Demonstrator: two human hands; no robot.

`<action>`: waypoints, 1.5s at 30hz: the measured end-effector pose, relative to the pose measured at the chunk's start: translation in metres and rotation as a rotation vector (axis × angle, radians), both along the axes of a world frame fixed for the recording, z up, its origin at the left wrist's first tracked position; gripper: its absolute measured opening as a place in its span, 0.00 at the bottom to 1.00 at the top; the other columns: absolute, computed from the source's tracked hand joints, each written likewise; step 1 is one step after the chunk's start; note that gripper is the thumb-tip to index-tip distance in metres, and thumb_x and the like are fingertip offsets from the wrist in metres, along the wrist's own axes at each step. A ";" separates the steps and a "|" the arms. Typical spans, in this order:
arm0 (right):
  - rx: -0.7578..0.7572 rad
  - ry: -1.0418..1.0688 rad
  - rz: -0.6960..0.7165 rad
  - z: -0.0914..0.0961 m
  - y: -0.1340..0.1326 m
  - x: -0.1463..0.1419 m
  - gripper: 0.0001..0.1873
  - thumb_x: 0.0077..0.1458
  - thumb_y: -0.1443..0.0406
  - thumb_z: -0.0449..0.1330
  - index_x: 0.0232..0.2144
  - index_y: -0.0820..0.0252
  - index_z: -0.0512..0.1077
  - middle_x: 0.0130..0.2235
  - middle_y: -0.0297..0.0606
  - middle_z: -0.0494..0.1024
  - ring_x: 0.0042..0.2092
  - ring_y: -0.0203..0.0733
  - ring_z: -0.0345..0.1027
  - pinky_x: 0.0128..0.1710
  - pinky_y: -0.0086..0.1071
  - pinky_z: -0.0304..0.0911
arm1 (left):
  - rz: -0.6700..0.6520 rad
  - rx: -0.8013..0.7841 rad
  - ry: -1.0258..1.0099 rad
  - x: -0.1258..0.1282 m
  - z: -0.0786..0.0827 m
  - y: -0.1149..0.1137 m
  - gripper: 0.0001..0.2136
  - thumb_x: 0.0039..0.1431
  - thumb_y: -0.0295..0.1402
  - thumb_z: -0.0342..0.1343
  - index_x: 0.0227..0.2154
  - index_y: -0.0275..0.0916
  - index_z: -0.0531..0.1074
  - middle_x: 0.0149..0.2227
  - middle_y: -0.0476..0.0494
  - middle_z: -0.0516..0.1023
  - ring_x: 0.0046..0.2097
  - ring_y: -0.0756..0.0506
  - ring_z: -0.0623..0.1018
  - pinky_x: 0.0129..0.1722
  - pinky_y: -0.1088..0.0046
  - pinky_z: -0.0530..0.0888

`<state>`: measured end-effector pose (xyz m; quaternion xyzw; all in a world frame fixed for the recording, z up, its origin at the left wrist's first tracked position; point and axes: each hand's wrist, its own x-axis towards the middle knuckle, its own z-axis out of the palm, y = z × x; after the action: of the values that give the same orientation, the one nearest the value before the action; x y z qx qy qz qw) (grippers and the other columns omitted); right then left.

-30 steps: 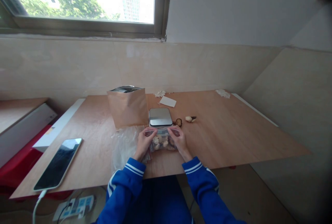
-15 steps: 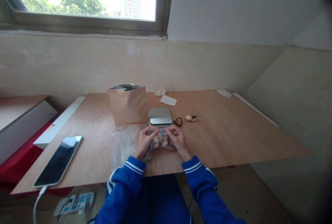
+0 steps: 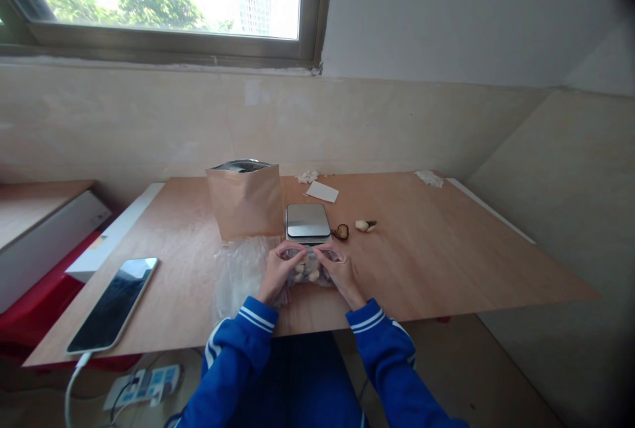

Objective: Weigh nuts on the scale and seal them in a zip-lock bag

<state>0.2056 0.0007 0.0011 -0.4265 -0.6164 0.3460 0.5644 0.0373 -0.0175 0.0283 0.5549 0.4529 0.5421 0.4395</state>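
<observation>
A clear plastic bag [image 3: 311, 276] with several pale, chunky pieces inside lies at the near side of the table. My left hand [image 3: 278, 268] pinches its top edge from the left. From the right, my right hand [image 3: 339, 269] pinches the same edge, its fingertips close to those of the left. Just beyond the bag sits a small digital scale [image 3: 307, 219] with a bare metal plate. A pile of clear plastic bags [image 3: 238, 272] lies beside my left hand. The fingers partly hide the bag's top.
An open brown paper pouch [image 3: 245, 203] stands behind the bag pile. Right of the scale lie a brown dried piece [image 3: 342, 231] and pale pieces [image 3: 364, 225]. A white card [image 3: 322, 191] is farther back. A phone [image 3: 114, 305] with a cable [image 3: 74, 382] rests at the left edge.
Both hands have moved closer together along the bag's top edge, the fingertips now nearly meeting. The other things on the table have stayed in place.
</observation>
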 end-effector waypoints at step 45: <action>-0.128 -0.216 -0.148 0.009 -0.009 0.078 0.24 0.57 0.47 0.54 0.31 0.60 0.78 0.24 0.38 0.78 0.25 0.42 0.70 0.25 0.31 0.64 | 0.054 -0.156 -0.032 -0.001 -0.005 0.004 0.29 0.60 0.55 0.46 0.19 0.37 0.78 0.14 0.47 0.68 0.18 0.51 0.62 0.20 0.73 0.59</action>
<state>0.2836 -0.0085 0.0099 -0.5406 -0.6171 0.2939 0.4904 0.0359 -0.0130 0.0232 0.4978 0.5017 0.5255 0.4737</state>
